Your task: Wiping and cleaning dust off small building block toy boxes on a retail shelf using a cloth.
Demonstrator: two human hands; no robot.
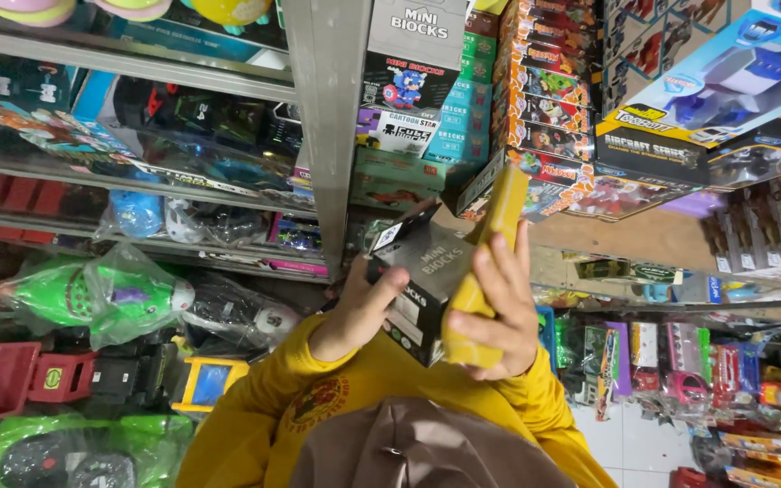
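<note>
Left hand (362,307) is gripping a small black box (424,282): thumb is lying across the box's near face, the other fingers are wrapping behind it, out of sight. So fingers are clamped on the box, not spread.

Right hand (499,303) is holding a folded yellow cloth (485,262): fingers (522,262) are running up along the cloth's outer side, thumb is pressing the lower part from the front. Clamped on the cloth; the cloth is pressing against the box's right edge.

Box look: matte black cardboard, roughly cube-shaped, white lettering on the top and side faces, a small white label near the upper corner above the left thumb. Tilted, one corner pointing toward the camera.

Cloth: mustard yellow, long and narrow, sticking up well past the right fingertips.

Box is sitting between both hands, just above the person's yellow sleeves (255,398).

Beyond the fingertips: a grey shelf post (327,117), stacked toy boxes (544,108) to its right. Left of the left hand: bagged green toy (110,294) on the shelving, red toy truck (29,375) below it.
</note>
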